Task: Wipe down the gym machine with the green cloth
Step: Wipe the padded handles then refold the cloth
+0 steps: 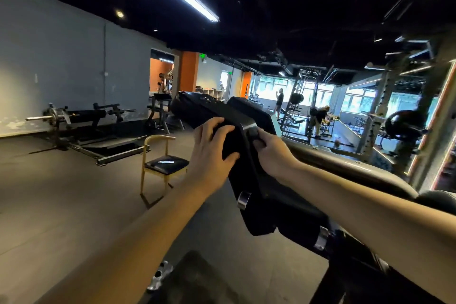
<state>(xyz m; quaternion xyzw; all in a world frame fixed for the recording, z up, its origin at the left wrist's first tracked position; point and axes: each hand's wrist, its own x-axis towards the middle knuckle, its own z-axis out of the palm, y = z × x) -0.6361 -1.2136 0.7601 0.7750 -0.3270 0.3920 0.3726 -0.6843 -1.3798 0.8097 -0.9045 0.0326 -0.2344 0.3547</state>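
The gym machine's black arm [256, 180] slants across the middle of the view, with a black pad [195, 106] at its far end. My left hand [212, 148] grips the left edge of this arm, fingers over the top and thumb underneath. My right hand [271, 150] pinches a dark knob [253, 131] on the arm's right side. A shiny metal pin [243, 200] sticks out lower on the arm. I see no green cloth in either hand.
A gold-framed chair [160, 168] with a black seat and a small pale item on it stands just left of the machine. A plate-loaded machine [74, 121] sits by the grey wall. A padded rail [345, 165] runs to the right. People stand far back near racks [298, 106].
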